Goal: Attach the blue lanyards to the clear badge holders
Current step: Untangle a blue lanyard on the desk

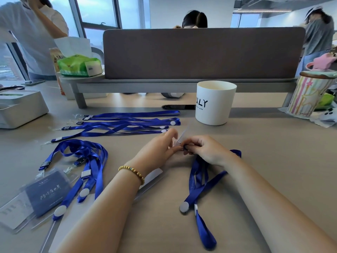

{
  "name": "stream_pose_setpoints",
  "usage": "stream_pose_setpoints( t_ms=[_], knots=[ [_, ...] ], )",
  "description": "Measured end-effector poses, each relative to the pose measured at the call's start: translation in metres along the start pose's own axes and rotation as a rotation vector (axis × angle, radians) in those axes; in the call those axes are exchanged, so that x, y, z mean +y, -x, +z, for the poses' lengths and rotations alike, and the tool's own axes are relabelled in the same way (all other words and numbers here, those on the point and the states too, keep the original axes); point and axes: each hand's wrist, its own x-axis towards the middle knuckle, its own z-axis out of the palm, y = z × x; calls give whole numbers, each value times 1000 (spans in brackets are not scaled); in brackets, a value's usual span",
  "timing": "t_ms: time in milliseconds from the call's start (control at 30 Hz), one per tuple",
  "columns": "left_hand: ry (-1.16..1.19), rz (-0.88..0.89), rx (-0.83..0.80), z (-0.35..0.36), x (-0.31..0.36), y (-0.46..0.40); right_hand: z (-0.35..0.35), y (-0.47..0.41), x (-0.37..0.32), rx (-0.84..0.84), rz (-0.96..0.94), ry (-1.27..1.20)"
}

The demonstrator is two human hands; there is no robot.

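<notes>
Near the middle of the bench, I see the clear badge holder (182, 136) pinched by my left hand (158, 150) while my right hand (206, 149) pinches the blue lanyard (198, 179) clip against it, so next I think the clip must hook on.
</notes>
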Motion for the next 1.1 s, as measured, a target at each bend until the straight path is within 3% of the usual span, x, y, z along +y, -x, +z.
stream_pose_setpoints(
  t_ms=[200,367,533,633,733,800,900,1100],
  knots=[
    [50,149,272,1,-4,-5,-8,4,-9,79,-12,32],
    [73,105,268,5,-5,-3,-9,3,-19,221,-53,-6],
    [243,51,525,-6,12,-5,-6,4,-26,323,-121,-113],
    [-61,86,773,-22,14,-4,-6,5,-31,461,-236,45],
    [-401,161,901,-30,19,-1,2,7,-34,542,-371,467],
    [-479,171,893,-34,24,-1,3,6,-31,651,-492,628],
    [-442,154,799,-37,21,-1,1,3,-24,708,-522,650],
    [-20,-155,309,-29,5,-5,2,4,-19,223,-77,125]
  ],
)
